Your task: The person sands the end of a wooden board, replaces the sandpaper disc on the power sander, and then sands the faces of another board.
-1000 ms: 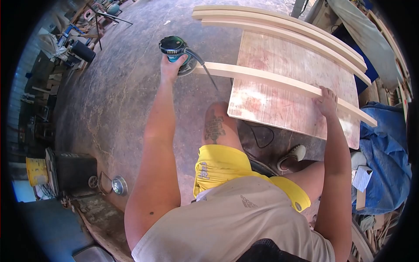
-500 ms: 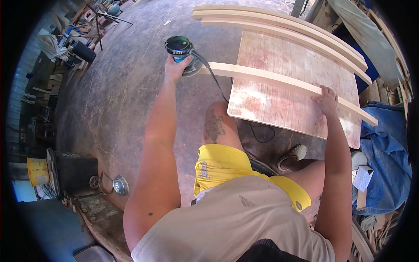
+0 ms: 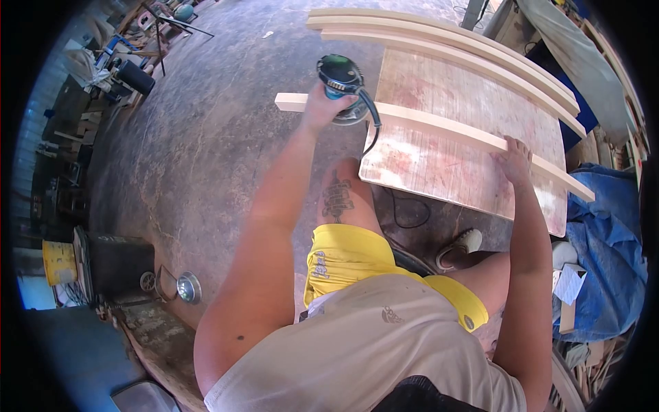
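My left hand (image 3: 325, 107) grips an orbital sander (image 3: 342, 74), dark on top with a teal body. The sander sits on a long pale wood strip (image 3: 439, 125), near the end that sticks out past the board. From it a black cord hangs down beside the board's edge. Far along the same strip, my right hand (image 3: 515, 159) is closed around the wood, fingers over its far side and the palm toward me. Beneath the strip lies a worn plywood board (image 3: 453, 168). The sander's pad is mostly hidden behind my left hand.
Several more pale strips (image 3: 446, 55) lie along the board's far edge. A blue tarp (image 3: 604, 254) is heaped at the right, near wood scraps. On the left stand a black bin (image 3: 118, 264) and a yellow bucket (image 3: 60, 261). A metal lamp (image 3: 188, 288) rests nearby.
My left hand has slid the sander rightward along the strip, from its left end toward the board, uncovering that end. My right hand has stayed in place.
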The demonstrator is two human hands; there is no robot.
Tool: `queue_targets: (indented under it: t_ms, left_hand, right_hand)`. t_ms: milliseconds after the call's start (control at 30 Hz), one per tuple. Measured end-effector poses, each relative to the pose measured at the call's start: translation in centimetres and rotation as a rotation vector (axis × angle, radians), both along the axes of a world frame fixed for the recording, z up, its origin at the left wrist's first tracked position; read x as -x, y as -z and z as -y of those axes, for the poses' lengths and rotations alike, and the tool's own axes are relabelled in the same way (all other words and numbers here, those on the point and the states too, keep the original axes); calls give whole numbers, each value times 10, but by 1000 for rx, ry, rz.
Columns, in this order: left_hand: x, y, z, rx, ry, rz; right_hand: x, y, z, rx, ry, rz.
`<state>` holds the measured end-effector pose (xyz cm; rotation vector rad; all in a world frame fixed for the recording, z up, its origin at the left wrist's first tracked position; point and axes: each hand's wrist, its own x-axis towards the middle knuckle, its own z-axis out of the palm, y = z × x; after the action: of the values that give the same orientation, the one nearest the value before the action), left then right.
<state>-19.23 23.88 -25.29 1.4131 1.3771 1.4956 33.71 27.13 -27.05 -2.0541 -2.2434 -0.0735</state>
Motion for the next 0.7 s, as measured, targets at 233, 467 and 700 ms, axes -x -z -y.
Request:
queue_targets:
  t_ms: [233,467,700]
  left_hand:
    - [-51,-6,-4,35,100,-10]
    - [-92,-7,-10,94,166,-55]
    - [-92,-15,-3,76,163,-56]
  right_hand:
    - [5,-7,4,20,12,-24]
    - [7,-13,7,49,9,-39]
    - [4,-7,4,51,26,-17]
